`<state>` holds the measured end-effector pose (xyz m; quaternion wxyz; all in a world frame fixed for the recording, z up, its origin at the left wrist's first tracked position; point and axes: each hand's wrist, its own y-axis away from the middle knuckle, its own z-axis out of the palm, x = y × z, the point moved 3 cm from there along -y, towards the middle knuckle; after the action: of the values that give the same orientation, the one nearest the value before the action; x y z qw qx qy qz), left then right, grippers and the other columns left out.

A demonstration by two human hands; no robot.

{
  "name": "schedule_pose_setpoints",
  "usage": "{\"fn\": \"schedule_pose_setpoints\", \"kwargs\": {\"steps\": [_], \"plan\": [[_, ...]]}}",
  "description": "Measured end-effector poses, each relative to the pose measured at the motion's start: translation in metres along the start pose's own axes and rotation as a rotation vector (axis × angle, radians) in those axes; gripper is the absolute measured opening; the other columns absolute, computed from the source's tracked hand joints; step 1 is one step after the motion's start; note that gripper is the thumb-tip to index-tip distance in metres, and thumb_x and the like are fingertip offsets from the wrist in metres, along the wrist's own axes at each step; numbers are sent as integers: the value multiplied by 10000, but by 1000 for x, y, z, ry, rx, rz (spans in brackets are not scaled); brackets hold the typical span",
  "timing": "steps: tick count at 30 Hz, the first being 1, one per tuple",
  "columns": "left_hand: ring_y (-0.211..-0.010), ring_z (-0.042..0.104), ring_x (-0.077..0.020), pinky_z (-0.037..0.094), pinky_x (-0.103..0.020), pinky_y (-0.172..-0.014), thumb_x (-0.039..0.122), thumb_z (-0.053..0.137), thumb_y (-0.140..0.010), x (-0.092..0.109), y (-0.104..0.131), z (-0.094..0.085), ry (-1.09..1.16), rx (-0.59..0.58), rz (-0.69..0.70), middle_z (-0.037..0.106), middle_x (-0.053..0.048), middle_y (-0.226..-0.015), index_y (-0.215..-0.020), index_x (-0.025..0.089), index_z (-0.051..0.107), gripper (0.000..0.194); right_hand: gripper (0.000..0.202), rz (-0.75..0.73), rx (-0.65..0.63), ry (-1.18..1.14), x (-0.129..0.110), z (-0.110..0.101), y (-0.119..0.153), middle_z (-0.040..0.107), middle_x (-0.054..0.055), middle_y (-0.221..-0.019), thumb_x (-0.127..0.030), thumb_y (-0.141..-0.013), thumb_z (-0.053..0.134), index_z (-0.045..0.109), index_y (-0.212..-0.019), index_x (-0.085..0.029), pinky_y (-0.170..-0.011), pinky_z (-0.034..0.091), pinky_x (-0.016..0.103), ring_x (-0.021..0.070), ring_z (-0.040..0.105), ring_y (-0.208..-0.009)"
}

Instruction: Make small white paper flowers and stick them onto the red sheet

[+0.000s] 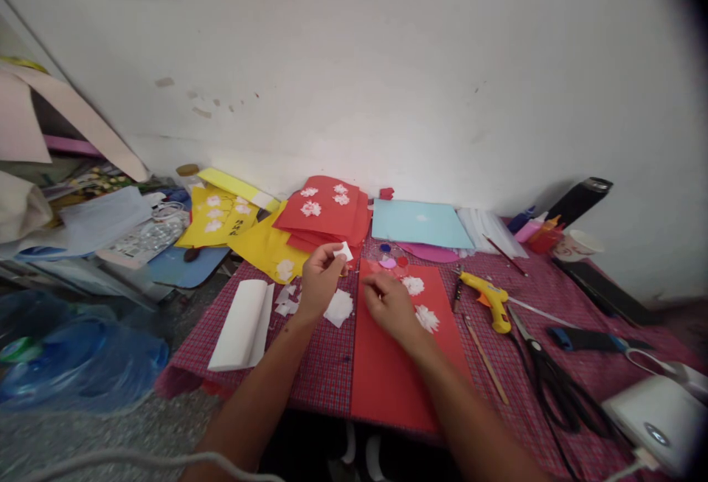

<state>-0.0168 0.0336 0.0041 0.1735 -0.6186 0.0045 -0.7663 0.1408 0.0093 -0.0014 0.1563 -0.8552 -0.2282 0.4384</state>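
Between the thumb and fingers of my left hand is a small white paper piece, held up above the table. My right hand hovers over or rests on a red sheet, fingers curled together; whatever they hold, if anything, is hidden. Two white paper flowers, one nearer and one farther, lie on that sheet beside my right hand. Below my left hand are a white paper stack and loose white scraps. Small paint pots stand just beyond the red sheet.
On the right lie a yellow glue gun, black-handled scissors, a wooden stick and a white device. Folded white paper is at left. Flowered red sheets, yellow sheets and a light-blue sheet lie behind.
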Motion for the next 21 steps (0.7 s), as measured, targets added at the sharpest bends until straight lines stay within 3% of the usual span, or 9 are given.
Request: {"fn": "schedule_pose_setpoints", "kwargs": {"steps": [4, 9, 16, 21], "plan": [[-618, 579, -92, 467, -215, -610, 282, 674, -790, 0, 7, 10, -7, -176, -41, 602, 27, -726, -1027, 171, 623, 267, 167, 190, 131, -324, 5, -12, -6, 630, 11, -741, -290, -891, 537, 671, -879, -191, -602, 423, 267, 155, 543, -647], [-605, 508, -74, 405, -189, -569, 260, 683, -788, 0, 13, 15, -80, -300, -7, 530, 42, -715, -1072, 180, 629, 300, 253, 331, 116, -661, 6, -11, -7, 568, -29, -626, -402, -856, 597, 663, -958, -181, -467, 357, 235, 114, 460, -493], [-634, 502, -81, 395, -192, -582, 236, 681, -803, -4, 15, 18, -81, -410, -12, 548, 28, -734, -1124, 167, 594, 340, 228, 468, 96, -776, 9, -7, -8, 502, -54, -489, -389, -792, 653, 588, -716, -185, -412, 294, 214, 86, 395, -410], [-613, 489, -78, 389, -189, -569, 245, 685, -800, -1, 16, 19, -92, -409, -26, 536, 37, -706, -1127, 166, 594, 349, 238, 458, 98, -789, 9, -7, -8, 494, -57, -487, -391, -792, 649, 574, -701, -185, -414, 293, 213, 84, 393, -412]]}}
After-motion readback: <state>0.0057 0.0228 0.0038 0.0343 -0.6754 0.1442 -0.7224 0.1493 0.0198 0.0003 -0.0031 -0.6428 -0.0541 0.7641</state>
